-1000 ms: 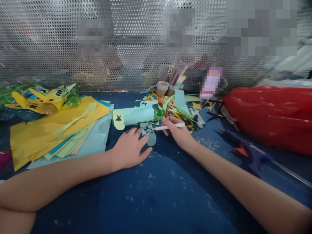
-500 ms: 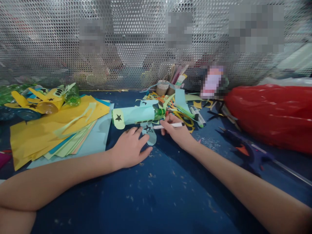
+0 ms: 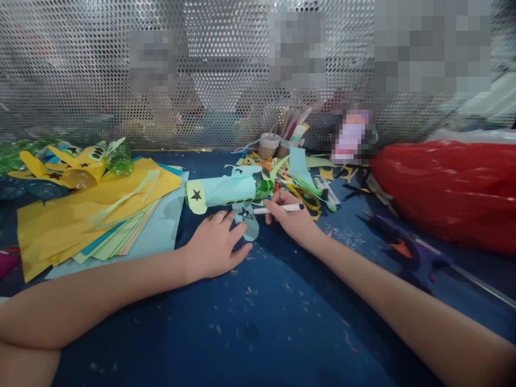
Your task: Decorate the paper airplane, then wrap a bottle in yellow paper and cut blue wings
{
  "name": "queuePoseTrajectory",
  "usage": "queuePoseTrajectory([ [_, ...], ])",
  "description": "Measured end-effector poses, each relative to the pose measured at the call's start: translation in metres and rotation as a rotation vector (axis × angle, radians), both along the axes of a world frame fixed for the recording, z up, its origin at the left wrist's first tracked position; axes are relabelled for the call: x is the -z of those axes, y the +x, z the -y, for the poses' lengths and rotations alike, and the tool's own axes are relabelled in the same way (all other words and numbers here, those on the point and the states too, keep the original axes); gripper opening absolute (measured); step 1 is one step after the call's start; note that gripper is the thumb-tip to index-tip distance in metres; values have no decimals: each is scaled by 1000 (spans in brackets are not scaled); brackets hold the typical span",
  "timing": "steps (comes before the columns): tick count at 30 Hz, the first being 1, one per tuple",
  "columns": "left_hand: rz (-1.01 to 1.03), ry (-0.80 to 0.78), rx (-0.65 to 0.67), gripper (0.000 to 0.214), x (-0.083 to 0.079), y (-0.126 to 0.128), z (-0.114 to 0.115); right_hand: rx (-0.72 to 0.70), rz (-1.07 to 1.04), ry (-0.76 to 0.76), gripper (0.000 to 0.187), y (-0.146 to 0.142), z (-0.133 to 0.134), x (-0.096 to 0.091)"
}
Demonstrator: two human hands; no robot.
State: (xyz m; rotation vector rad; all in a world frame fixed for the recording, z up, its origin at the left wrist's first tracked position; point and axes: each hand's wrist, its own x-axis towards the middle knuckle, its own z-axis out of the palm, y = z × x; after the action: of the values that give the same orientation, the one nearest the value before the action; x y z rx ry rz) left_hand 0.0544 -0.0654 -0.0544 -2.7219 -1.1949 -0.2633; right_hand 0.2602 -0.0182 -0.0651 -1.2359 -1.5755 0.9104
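A green plastic bottle (image 3: 264, 187) wrapped in light blue paper (image 3: 231, 190) lies on its side, shaped like an airplane. Its near paper wing (image 3: 250, 230) bears a black star, partly filled in. My right hand (image 3: 291, 217) grips a white marker (image 3: 278, 209), its tip at the star. Spread beside the wing, my left hand (image 3: 215, 244) has its fingertips at the wing's left edge and the thumb apart; nothing is held in it. A light green tail piece (image 3: 196, 196) with a black star sits at the bottle's left end.
Yellow paper sheets (image 3: 52, 226) and other coloured paper lie at left, below a yellow bottle plane (image 3: 83, 172). Paper scraps and yellow scissors (image 3: 304, 196) lie behind my right hand. A glue gun (image 3: 423, 250) and red plastic bag (image 3: 447, 193) are at right. A perforated metal screen (image 3: 226, 80) stands behind.
Almost nothing differs. The marker and my right hand have shifted very slightly at the star; my left hand and the bottle plane stay in place.
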Motion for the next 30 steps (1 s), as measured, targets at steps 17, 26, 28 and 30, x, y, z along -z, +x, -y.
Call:
queuePoseTrajectory([
  [17, -7, -9, -5, 42, -2, 0, 1, -16, 39, 11, 28, 0, 2, -3],
  [26, 1, 4, 0, 43, 0, 0, 0, -14, 39, 28, 28, -1, 2, -2],
  [28, 6, -1, 0, 43, 0, 0, 0, -13, 39, 37, 29, -1, 2, -2],
  [30, 6, -6, 1, 44, -1, 0, 0, -23, 42, 35, 29, 0, 2, -1],
])
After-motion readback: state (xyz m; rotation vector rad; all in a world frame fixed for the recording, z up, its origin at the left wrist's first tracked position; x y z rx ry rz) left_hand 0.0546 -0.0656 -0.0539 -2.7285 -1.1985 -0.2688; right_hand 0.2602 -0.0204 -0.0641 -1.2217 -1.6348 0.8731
